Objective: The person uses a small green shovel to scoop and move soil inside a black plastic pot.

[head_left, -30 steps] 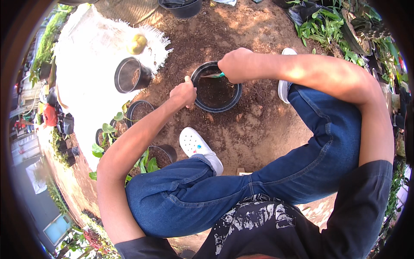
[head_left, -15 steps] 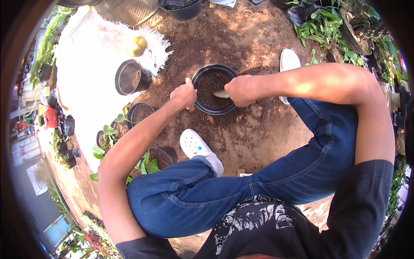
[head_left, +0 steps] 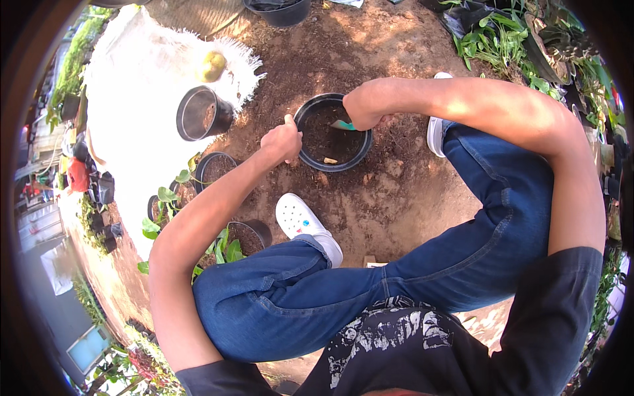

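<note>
A round black pot [head_left: 333, 168] with dark soil sits on the dirt between my feet. My left hand [head_left: 282, 141] grips its left rim, the thumb raised at the edge. My right hand [head_left: 368, 104] is closed on a small trowel [head_left: 343, 125] at the pot's upper right; its handle is mostly hidden, and a green part and the blade show over the soil. A small pale chip [head_left: 329, 160] lies on the soil in the lower part of the pot.
A white woven sack [head_left: 132, 66] at left carries a yellow-green fruit [head_left: 210, 66]. Another black pot [head_left: 203, 113] stands beside it, with potted leafy plants lower down. Another container [head_left: 276, 13] is at the top. Plants [head_left: 492, 43] crowd the upper right.
My right hand dipped toward the lower right of the pot, then moved back up with the trowel. The pale chip now shows in the soil. My left hand stays on the rim.
</note>
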